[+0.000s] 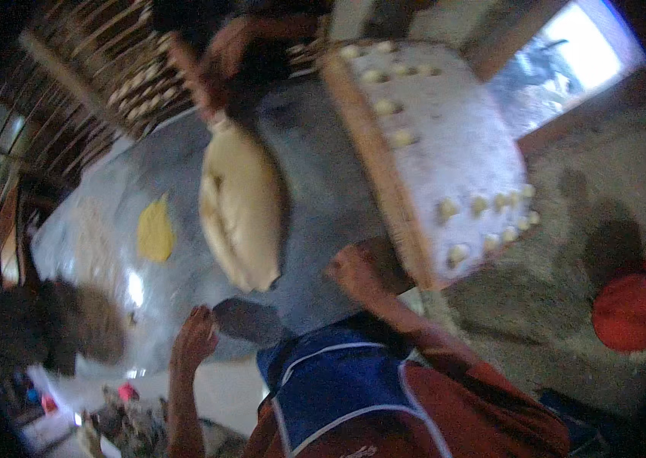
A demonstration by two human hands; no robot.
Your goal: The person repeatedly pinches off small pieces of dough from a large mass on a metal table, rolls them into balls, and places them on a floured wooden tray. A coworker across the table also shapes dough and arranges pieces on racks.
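Observation:
A long, pale mass of dough (245,202) lies across the grey table (315,153), its near end between my two hands. My left hand (198,330) is closed at the table's near edge, beside a dark flat oval shape (250,320); whether it grips that shape I cannot tell. Over the table, right of the dough, my right hand (357,271) has its fingers drawn together, blurred, and anything in them is hidden. Both hands are apart from the dough. At the dough's far end, another person's hands (220,65) touch its narrow tip.
A yellow patch (156,230) lies left of the dough. On the right, a wood-edged board (456,145) carries several small dough balls (445,208). Racks with more pale pieces (151,91) stand far left. Someone's dark head (56,324) is at the left, and a red round object (632,313) at the right.

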